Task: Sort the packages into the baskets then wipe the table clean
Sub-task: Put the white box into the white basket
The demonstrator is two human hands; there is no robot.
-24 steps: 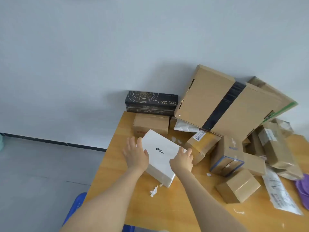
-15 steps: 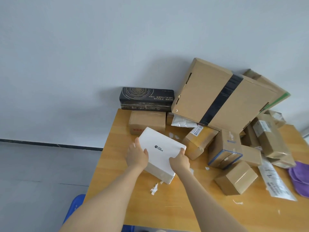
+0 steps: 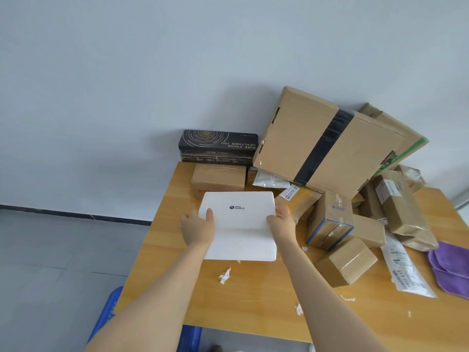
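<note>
A flat white box (image 3: 238,224) with a small dark logo is lifted above the wooden table (image 3: 253,295). My left hand (image 3: 199,231) grips its left edge with the thumb on top. My right hand (image 3: 283,224) grips its right edge the same way. Behind and to the right lies a pile of packages: a black box (image 3: 218,146) against the wall, a small brown carton (image 3: 218,177), a large brown carton with a black tape band (image 3: 327,146), and several smaller brown cartons (image 3: 347,262).
A purple cloth (image 3: 449,270) lies at the table's right edge beside a clear plastic mailer (image 3: 403,270). White paper scraps (image 3: 225,275) dot the tabletop. A blue basket (image 3: 109,313) shows below the table's near left corner. Grey floor lies to the left.
Both hands closed on the white box, raised it off the table and turned it square to me. The view also shifted slightly downward.
</note>
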